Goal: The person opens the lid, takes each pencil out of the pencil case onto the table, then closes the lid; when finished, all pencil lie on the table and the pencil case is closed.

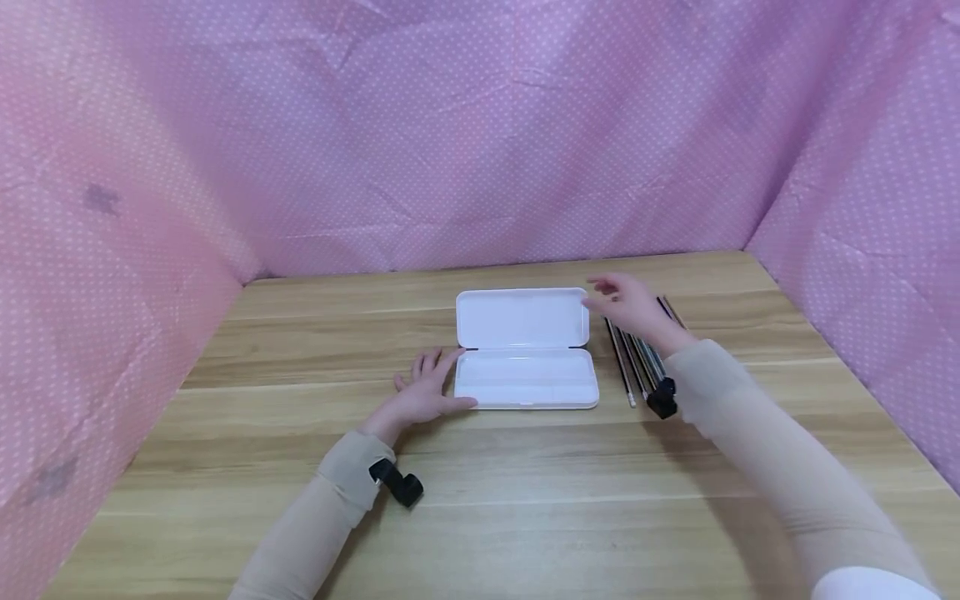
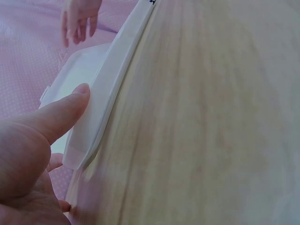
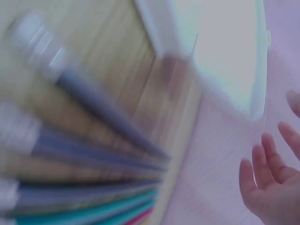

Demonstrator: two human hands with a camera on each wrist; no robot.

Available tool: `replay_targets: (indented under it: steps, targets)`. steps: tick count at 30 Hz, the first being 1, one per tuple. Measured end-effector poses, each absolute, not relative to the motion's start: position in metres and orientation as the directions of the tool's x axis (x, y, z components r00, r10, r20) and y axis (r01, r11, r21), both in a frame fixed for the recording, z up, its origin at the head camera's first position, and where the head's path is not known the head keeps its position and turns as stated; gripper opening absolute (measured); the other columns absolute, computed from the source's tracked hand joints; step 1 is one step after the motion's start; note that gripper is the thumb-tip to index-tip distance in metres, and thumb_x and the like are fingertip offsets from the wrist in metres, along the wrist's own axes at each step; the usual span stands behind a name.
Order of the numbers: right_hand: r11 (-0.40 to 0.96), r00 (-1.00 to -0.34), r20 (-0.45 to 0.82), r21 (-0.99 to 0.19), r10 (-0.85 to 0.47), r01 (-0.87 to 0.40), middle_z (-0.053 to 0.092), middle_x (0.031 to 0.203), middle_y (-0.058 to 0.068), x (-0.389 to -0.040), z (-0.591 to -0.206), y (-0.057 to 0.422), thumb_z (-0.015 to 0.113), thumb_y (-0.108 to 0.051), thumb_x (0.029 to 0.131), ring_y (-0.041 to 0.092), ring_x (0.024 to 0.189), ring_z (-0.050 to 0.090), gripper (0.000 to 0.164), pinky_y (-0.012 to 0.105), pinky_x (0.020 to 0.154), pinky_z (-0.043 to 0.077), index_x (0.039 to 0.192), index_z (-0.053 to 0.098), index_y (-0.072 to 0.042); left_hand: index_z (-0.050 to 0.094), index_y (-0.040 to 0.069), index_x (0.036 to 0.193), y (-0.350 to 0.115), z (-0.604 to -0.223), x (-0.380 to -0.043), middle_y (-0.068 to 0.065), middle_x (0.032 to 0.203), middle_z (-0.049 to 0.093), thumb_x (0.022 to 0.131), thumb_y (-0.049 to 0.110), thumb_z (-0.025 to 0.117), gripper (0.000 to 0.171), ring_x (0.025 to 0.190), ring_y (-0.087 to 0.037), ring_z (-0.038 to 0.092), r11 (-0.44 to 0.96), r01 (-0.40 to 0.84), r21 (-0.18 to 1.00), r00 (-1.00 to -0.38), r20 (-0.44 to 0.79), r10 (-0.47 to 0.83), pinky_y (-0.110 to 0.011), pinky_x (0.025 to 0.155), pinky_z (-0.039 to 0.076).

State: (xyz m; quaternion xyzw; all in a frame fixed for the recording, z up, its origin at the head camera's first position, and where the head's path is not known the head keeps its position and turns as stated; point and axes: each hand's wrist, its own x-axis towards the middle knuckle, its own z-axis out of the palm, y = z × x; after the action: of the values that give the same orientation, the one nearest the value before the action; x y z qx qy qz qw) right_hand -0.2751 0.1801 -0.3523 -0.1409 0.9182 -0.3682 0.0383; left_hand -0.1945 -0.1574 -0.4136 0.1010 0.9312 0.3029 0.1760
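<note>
A white pencil case (image 1: 527, 379) lies on the wooden table with its hinged lid (image 1: 522, 318) raised at the back; no pencils show inside. My left hand (image 1: 422, 398) holds the left end of the case's base, its thumb (image 2: 70, 110) against the front and the other fingers round the side toward the hinge. By the lid's right edge, my right hand (image 1: 633, 308) is in the air with loosely bent fingers and nothing in them. Under that arm lies a row of pencils (image 1: 620, 364), partly covered by the wrist; their eraser ends point toward me.
The wooden table (image 1: 525, 517) reaches back to a pink polka-dot cloth (image 1: 480, 150), which also hangs at the left and right. A small black camera is strapped to each wrist. In the right wrist view, some pencils (image 3: 93, 206) show teal, pink and yellow.
</note>
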Motion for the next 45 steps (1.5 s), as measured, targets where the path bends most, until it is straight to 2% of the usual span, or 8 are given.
replay_targets:
  steps: [7,11,16,29,38,45]
  targets:
    - [0.753,-0.930,0.071,-0.565,-0.361,-0.336,0.033,0.147,0.023,-0.277,-0.352,0.135,0.066,-0.035,0.088,0.041,0.136,0.025,0.071,0.056,0.110,0.023,0.143,0.036,-0.003,0.015,0.035,0.150,-0.155,-0.413,-0.195,-0.018,0.157,-0.001,0.082,0.050,0.067,0.087,0.142,-0.041,-0.011,0.788,0.092,0.608,-0.917,-0.256,0.305,-0.073,0.100,-0.010]
    - [0.794,-0.920,0.059,-0.485,-0.388,-0.366,0.030,0.149,0.021,-0.277,-0.356,0.119,0.067,-0.041,0.085,0.043,0.139,0.017,0.076,0.060,0.111,0.012,0.145,0.035,-0.006,0.017,0.033,0.150,-0.155,-0.412,-0.195,-0.019,0.157,0.000,0.082,0.050,0.068,0.087,0.142,-0.043,-0.010,0.789,0.096,0.606,-0.919,-0.251,0.305,-0.074,0.099,-0.009]
    - [0.812,-0.921,0.037,-0.459,-0.388,-0.361,0.031,0.150,0.017,-0.277,-0.363,0.108,0.069,-0.045,0.083,0.043,0.140,0.012,0.078,0.063,0.110,0.004,0.146,0.036,-0.013,0.020,0.030,0.150,-0.157,-0.414,-0.194,-0.021,0.156,0.002,0.081,0.049,0.069,0.087,0.141,-0.045,-0.008,0.795,0.096,0.599,-0.925,-0.241,0.294,-0.076,0.097,-0.006]
    - [0.820,-0.922,0.052,-0.442,-0.383,-0.365,0.039,0.146,0.017,-0.267,-0.355,0.106,0.067,-0.041,0.086,0.041,0.137,0.024,0.068,0.061,0.109,0.010,0.141,0.043,-0.011,0.018,0.029,0.151,-0.155,-0.412,-0.192,-0.021,0.156,0.002,0.082,0.048,0.068,0.088,0.141,-0.045,-0.010,0.795,0.090,0.600,-0.922,-0.251,0.294,-0.076,0.097,-0.008]
    - [0.728,-0.872,0.207,-0.484,-0.443,-0.485,0.047,0.138,0.017,-0.243,-0.352,0.114,0.072,-0.029,0.083,0.036,0.128,0.035,0.059,0.059,0.106,0.012,0.134,0.051,-0.009,0.017,0.029,0.151,-0.157,-0.413,-0.193,-0.021,0.156,0.000,0.081,0.050,0.068,0.088,0.141,-0.045,-0.011,0.792,0.091,0.603,-0.924,-0.245,0.292,-0.076,0.097,-0.009]
    - [0.669,-0.848,0.271,-0.525,-0.455,-0.527,0.050,0.133,0.017,-0.224,-0.355,0.120,0.072,-0.023,0.083,0.035,0.126,0.038,0.055,0.060,0.104,0.013,0.131,0.053,-0.006,0.016,0.029,0.151,-0.156,-0.414,-0.192,-0.019,0.157,0.000,0.082,0.050,0.067,0.088,0.142,-0.044,-0.011,0.798,0.088,0.596,-0.923,-0.253,0.290,-0.075,0.098,-0.010]
